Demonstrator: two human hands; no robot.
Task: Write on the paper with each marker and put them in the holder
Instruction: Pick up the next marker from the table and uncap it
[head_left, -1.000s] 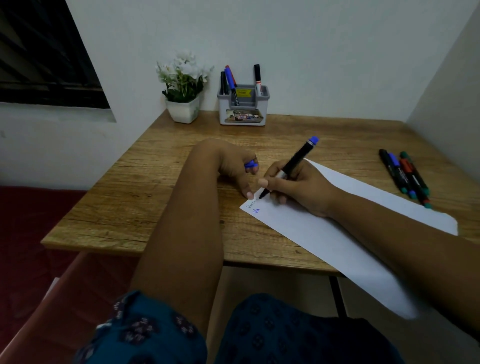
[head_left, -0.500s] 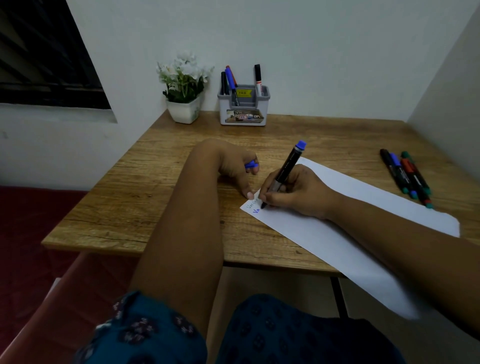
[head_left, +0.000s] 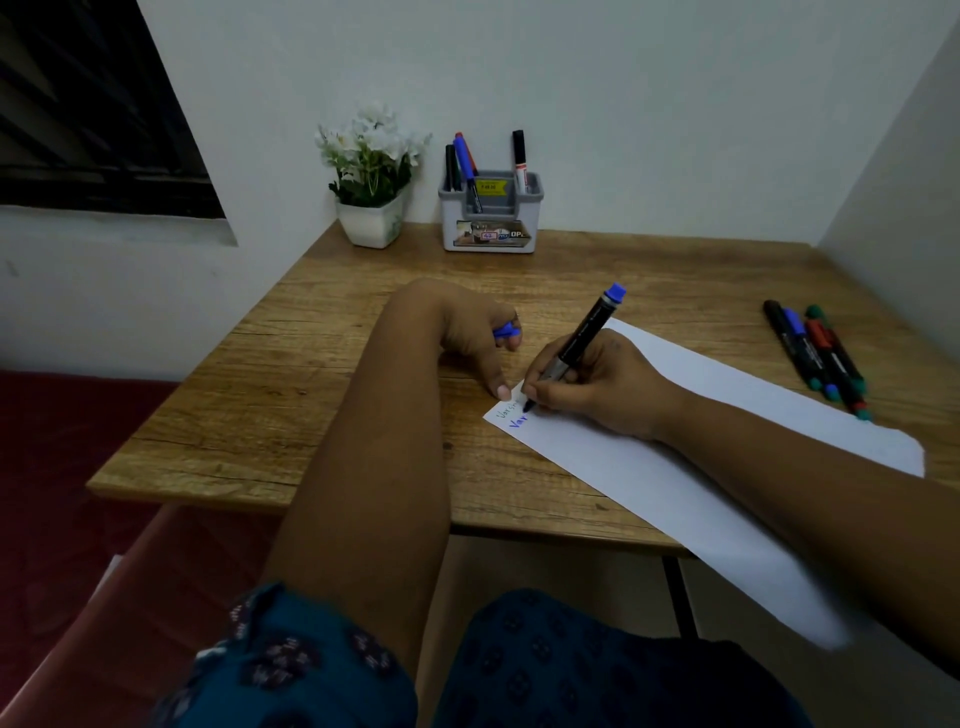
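My right hand (head_left: 597, 387) grips a black marker with a blue end (head_left: 587, 332), its tip touching the near-left corner of the white paper (head_left: 701, 467). Blue letters sit there under a line of darker writing. My left hand (head_left: 480, 332) holds the blue cap (head_left: 506, 330) in curled fingers while its thumb presses down at the paper's corner. The grey-and-white holder (head_left: 491, 221) stands at the back of the table with several markers upright in it. Several capped markers (head_left: 818, 353) lie on the table at the right.
A white pot of white flowers (head_left: 371, 179) stands left of the holder against the wall. The wooden table (head_left: 311, 374) has walls behind and to the right. The paper overhangs the table's near edge. A dark window is at upper left.
My right hand has shifted slightly right along the paper's corner and the marker stands more upright. More blue letters now show on the paper. My left hand has stayed in place.
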